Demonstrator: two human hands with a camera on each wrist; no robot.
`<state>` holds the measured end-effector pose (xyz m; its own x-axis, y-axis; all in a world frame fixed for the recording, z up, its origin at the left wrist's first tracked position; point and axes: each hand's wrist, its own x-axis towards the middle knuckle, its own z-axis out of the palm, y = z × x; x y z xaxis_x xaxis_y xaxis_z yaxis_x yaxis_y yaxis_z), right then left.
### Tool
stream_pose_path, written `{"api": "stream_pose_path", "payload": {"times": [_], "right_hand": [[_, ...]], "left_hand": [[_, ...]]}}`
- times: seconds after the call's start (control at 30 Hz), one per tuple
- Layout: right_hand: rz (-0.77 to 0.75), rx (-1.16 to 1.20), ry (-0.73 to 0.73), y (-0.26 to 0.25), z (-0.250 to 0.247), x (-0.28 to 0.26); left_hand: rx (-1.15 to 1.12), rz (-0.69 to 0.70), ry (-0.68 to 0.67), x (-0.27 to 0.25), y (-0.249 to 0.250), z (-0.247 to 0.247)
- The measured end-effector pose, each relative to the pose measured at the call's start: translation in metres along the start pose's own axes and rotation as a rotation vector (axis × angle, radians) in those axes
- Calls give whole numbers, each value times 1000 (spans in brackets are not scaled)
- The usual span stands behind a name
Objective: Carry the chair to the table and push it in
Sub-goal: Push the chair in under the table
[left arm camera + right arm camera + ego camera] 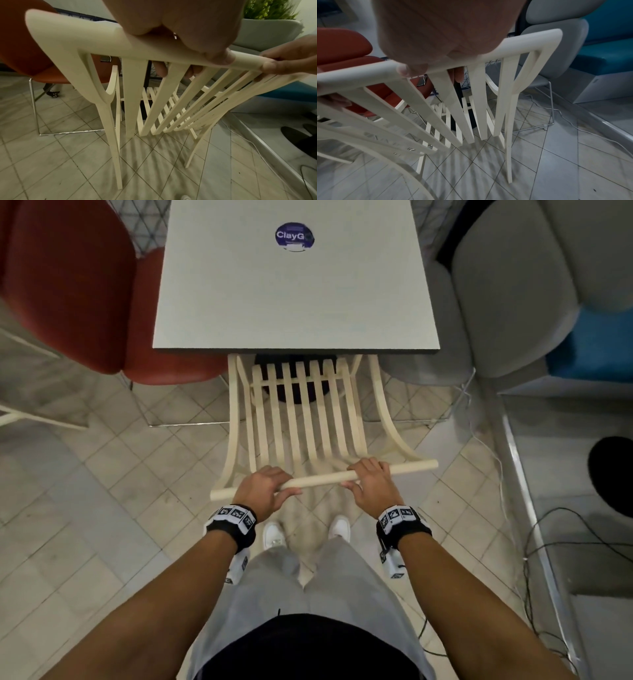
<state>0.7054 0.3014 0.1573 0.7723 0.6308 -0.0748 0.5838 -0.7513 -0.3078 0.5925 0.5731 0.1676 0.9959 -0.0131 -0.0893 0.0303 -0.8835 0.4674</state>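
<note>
Both hands curl around the top rail of the cream chair (pixel 301 419): left hand (pixel 262 491) toward 9 o'clock, right hand (pixel 371 482) toward 3. At 12 o'clock, its seat reaches under the table (pixel 294 302).

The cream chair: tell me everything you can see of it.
The cream chair is slatted, of pale painted wood or plastic by its look, with a round top rail, long back slats that sweep into the seat, curved arms and thin legs. Its front lies under the grey table. The left hand and right hand both grip the top rail. Its back legs reach the tiled floor.
</note>
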Motion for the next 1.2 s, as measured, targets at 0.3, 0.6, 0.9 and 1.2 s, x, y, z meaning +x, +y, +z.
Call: {"api": "stream_pose_path", "payload": {"times": [0.3, 0.6, 0.9, 1.2], "right_hand": [[32, 7, 44, 14, -5, 25], [53, 115, -9, -4, -6, 76], [111, 81, 129, 50, -22, 47], [120, 96, 145, 68, -29, 61]], "left_hand": [[50, -80, 48, 30, 3, -2], [-13, -275, 187, 49, -14, -32], [-78, -393, 305, 24, -47, -21], [-63, -365, 258, 43, -36, -22]]}}
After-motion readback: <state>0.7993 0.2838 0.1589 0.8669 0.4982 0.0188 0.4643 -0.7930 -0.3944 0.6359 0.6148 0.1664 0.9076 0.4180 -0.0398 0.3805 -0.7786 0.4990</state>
